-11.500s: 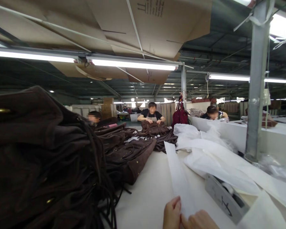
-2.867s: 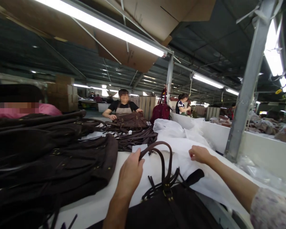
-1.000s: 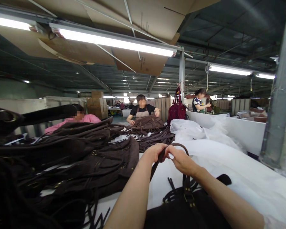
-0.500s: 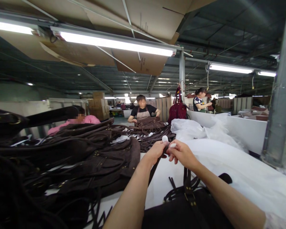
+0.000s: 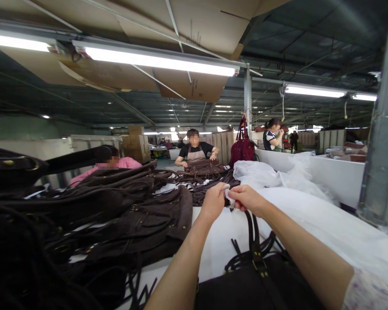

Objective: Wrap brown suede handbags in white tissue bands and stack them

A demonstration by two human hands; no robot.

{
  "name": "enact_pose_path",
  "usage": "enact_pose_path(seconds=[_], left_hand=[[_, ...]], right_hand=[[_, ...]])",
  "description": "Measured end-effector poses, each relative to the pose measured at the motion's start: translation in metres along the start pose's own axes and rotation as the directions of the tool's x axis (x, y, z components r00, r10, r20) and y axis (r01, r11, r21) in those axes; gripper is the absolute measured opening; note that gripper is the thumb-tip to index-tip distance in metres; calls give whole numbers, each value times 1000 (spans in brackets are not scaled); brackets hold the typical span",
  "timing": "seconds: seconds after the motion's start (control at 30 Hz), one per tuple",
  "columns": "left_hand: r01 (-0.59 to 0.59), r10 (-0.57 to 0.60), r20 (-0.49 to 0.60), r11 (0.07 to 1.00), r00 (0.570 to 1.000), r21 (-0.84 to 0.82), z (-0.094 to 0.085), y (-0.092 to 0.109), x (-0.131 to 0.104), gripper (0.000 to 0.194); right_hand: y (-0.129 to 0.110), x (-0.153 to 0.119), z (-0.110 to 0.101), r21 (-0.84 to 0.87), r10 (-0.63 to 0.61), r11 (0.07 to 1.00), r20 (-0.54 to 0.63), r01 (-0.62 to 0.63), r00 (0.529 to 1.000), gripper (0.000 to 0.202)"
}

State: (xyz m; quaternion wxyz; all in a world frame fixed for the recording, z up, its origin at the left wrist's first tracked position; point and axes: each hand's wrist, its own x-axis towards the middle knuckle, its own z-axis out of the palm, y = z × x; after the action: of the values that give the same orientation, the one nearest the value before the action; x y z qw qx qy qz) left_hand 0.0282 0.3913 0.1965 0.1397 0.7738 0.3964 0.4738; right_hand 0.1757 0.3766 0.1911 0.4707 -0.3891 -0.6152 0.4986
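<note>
Both of my hands meet near the middle of the view, above the white table. My left hand is closed on a small white piece. Fingertips of my right hand pinch the same white piece from the right. Something dark shows just beneath the fingers, mostly hidden. Below my right forearm lies a dark bag with upright handles, brass-coloured buckles and thin straps.
Dark brown bags are heaped along the left. White plastic wrapping and white sheeting spread on the right. A maroon bag hangs by a post. An aproned person stands across the table; others sit or stand around.
My fingers have drawn closer together on the white piece, which was two separate-looking white bits before. The dark strap between my hands has mostly dropped out of sight. The person at right has raised a hand.
</note>
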Motion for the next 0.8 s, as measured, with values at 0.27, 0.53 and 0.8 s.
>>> enact_pose_path(seconds=[0.27, 0.53, 0.8], left_hand=[[-59, 65, -60, 994, 996, 89, 0, 7, -12, 29], [-75, 88, -66, 981, 994, 177, -3, 8, -20, 25], [-40, 60, -91, 977, 994, 209, -6, 0, -14, 24]], right_hand=[[-16, 9, 3, 24, 228, 973, -4, -228, 974, 18], [-22, 11, 6, 138, 274, 952, 6, -272, 962, 12], [-19, 17, 5, 156, 177, 971, 21, -178, 984, 7]])
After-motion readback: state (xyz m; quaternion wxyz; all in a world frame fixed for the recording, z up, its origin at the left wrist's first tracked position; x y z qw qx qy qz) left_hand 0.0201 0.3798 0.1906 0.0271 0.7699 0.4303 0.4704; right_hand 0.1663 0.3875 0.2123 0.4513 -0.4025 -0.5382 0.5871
